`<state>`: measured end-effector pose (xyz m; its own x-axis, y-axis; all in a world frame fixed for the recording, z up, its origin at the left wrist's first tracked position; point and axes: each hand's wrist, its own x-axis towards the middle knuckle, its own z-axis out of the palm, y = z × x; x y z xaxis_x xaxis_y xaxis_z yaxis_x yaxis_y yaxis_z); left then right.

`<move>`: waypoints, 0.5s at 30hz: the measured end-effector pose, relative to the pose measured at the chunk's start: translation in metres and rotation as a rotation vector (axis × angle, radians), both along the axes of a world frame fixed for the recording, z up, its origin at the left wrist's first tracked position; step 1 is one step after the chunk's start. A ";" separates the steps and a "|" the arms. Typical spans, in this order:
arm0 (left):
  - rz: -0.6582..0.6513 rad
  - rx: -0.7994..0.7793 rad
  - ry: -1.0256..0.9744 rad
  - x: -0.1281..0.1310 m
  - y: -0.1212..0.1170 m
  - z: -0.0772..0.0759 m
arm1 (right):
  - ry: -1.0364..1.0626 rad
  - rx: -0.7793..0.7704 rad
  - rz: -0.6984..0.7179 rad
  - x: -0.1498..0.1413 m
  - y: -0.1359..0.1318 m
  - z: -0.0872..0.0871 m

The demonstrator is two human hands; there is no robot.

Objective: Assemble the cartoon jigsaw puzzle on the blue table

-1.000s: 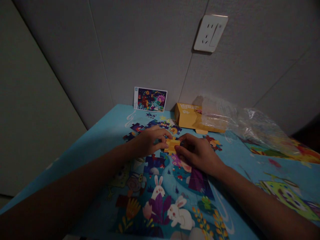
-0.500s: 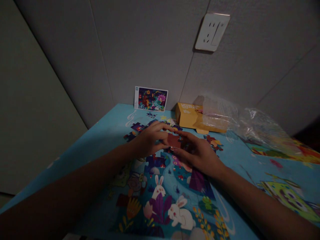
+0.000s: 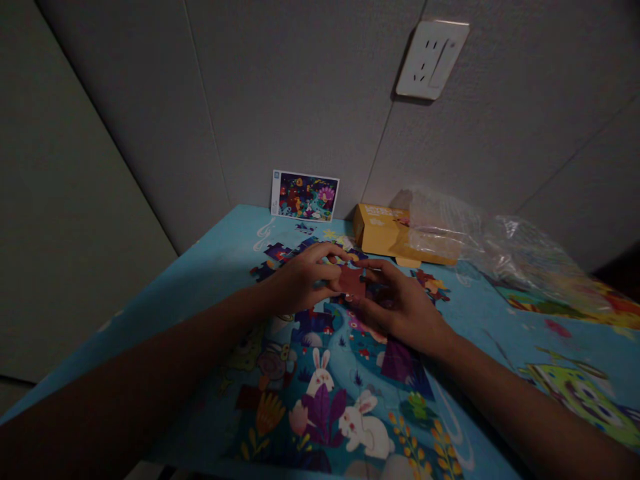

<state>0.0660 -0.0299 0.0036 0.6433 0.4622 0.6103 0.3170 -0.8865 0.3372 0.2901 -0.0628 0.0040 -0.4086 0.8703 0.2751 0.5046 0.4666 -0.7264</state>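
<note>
Over the far part of a partly joined jigsaw puzzle [image 3: 345, 380], both my hands meet around a reddish-brown puzzle piece [image 3: 353, 281]. My left hand [image 3: 313, 277] has its fingers bent at the left side of the piece. From the right, my right hand [image 3: 397, 300] pinches the same piece, thumb near its lower edge and index finger at the top. The joined part shows white rabbits, a stream and flowers. Darker loose pieces [image 3: 277, 253] lie beyond my left hand, and a few orange-brown pieces [image 3: 433, 283] lie beyond my right hand.
A reference picture card [image 3: 306, 196] leans on the wall. Right of it lies a yellow box [image 3: 380, 233], partly under a clear plastic bag [image 3: 525, 250]. The light blue table [image 3: 200, 267] has cartoon prints. A wall socket [image 3: 433, 60] is above.
The view has shifted slightly. Both hands stay around the reddish-brown puzzle piece, whose face shows a little more now.
</note>
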 end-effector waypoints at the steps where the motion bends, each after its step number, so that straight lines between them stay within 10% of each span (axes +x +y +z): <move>1: -0.003 -0.005 -0.002 0.000 0.000 0.000 | 0.008 -0.006 -0.002 0.000 0.000 0.000; 15: 0.073 0.078 0.037 0.002 -0.001 0.001 | 0.078 -0.032 0.014 0.000 0.001 -0.003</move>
